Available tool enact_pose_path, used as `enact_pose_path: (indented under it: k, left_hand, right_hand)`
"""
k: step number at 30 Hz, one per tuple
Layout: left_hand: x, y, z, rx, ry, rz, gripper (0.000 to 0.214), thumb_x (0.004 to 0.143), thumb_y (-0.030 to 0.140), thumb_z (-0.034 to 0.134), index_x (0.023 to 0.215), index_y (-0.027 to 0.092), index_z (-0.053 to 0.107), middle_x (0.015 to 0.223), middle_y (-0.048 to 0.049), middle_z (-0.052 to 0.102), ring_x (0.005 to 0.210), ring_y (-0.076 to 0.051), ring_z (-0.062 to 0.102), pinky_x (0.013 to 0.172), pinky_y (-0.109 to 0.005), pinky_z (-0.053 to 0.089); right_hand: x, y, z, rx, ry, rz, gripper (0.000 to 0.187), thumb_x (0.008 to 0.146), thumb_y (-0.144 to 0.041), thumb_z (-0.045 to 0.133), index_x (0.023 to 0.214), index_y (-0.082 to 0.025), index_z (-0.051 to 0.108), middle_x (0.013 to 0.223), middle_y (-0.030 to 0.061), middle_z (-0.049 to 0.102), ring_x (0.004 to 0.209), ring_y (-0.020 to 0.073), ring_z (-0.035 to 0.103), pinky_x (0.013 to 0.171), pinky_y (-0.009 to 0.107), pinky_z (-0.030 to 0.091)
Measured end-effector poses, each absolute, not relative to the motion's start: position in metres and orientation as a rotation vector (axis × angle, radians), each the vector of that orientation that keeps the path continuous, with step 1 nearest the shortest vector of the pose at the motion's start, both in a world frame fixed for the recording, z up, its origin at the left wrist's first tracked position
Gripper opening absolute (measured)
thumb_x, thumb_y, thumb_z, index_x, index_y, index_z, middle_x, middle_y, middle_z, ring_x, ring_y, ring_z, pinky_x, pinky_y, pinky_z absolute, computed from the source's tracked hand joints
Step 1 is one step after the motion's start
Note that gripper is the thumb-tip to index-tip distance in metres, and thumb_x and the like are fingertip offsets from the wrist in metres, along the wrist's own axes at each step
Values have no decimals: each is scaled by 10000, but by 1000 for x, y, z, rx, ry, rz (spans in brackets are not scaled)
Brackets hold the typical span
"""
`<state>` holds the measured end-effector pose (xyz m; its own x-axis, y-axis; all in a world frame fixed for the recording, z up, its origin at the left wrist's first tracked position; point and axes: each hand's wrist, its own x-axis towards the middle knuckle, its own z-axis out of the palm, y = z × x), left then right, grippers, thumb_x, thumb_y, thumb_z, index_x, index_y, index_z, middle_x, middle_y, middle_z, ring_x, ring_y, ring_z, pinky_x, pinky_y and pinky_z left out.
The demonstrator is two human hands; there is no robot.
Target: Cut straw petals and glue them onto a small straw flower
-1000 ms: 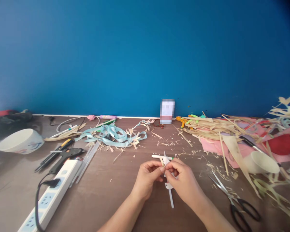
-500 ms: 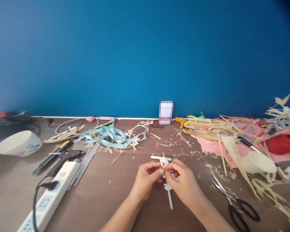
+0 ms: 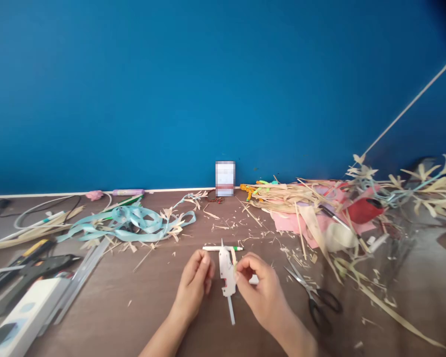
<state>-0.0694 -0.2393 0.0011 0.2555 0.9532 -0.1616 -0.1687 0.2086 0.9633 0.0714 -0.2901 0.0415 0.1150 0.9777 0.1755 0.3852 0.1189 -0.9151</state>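
Note:
A small white glue gun lies on the table, its nozzle pointing away and a clear glue stick jutting from its rear end. Just left of it is my left hand, its fingers curled and pressed together; anything inside them is hidden. My right hand, at the glue gun's right side, pinches a short pale strip between thumb and forefinger. The strip stands in front of the glue gun's edge. Beyond the hands lies a white pen with a green end, crossing behind the nozzle.
Scissors lie right of my right hand. Pale strips, pink sheets and a white cup pile up at right. Blue ribbon lies back left. A black glue gun and power strip are at left.
My hands have moved apart, uncovering the white glue gun between them. The pale strip is now in my right hand. The whole view has turned to the right.

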Motion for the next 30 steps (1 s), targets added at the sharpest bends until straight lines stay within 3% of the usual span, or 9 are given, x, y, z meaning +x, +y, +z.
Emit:
enact_pose_path:
  k: [7,11,13,14,15,17,22,27,30]
  left_hand:
    - [-77,-233,7,1016,1074,1126,375,786,442,462,550,181,332,468,72,303,408,-56,229,378,-167,203]
    - [-78,-231,14,1134,1061,1085,401,784,395,486,477,160,379,450,51,335,432,-57,283,410,-166,259]
    - [-74,-234,21,1224,985,1005,188,696,310,620,621,151,552,611,12,502,521,-68,401,467,-168,333]
    - [-71,-236,26,1243,911,929,227,635,255,678,834,179,601,818,-20,561,613,-89,464,513,-183,377]
    - [-67,-238,30,1232,853,877,415,618,236,689,1015,222,569,964,-40,550,655,-101,486,536,-202,402]
    - [-57,-244,38,1196,834,820,479,658,265,652,1123,248,536,949,-44,540,639,-104,488,534,-220,413]
    - [-33,-252,46,1201,820,759,237,653,315,650,823,156,697,674,-18,517,516,-78,423,423,-180,335]
    - [-24,-253,43,1118,799,822,181,616,312,684,662,137,689,641,-10,515,453,-50,400,368,-165,312]
    - [-29,-248,40,1020,820,839,189,613,313,688,653,130,668,576,-10,556,432,-54,419,369,-163,317]
  right_hand:
    - [86,-304,45,-1427,-1428,773,120,726,-95,476,649,-187,471,657,-32,493,592,100,461,580,207,387]
    - [93,-307,48,-1400,-1397,816,112,752,-127,473,656,-184,483,648,-23,500,586,106,462,572,208,386]
    - [96,-307,48,-1402,-1373,841,112,766,-155,476,658,-181,491,633,-19,500,584,111,458,565,211,384]
    - [97,-307,48,-1409,-1363,852,114,770,-171,480,657,-180,495,624,-18,498,580,113,454,560,213,383]
    - [98,-307,47,-1412,-1358,864,116,773,-188,483,659,-179,498,617,-18,497,575,114,450,555,214,382]
    - [100,-306,46,-1413,-1368,894,123,782,-219,482,669,-179,508,615,-18,504,569,114,449,550,216,380]
    - [102,-304,45,-1464,-1421,897,144,793,-253,477,679,-183,528,613,-16,525,562,120,467,540,219,383]
    - [103,-304,47,-1514,-1464,832,158,769,-248,499,628,-182,526,570,-26,522,523,110,470,501,205,383]
    - [119,-293,42,-1584,-1554,783,109,742,-277,536,705,-185,581,603,-24,567,547,115,511,521,207,407]
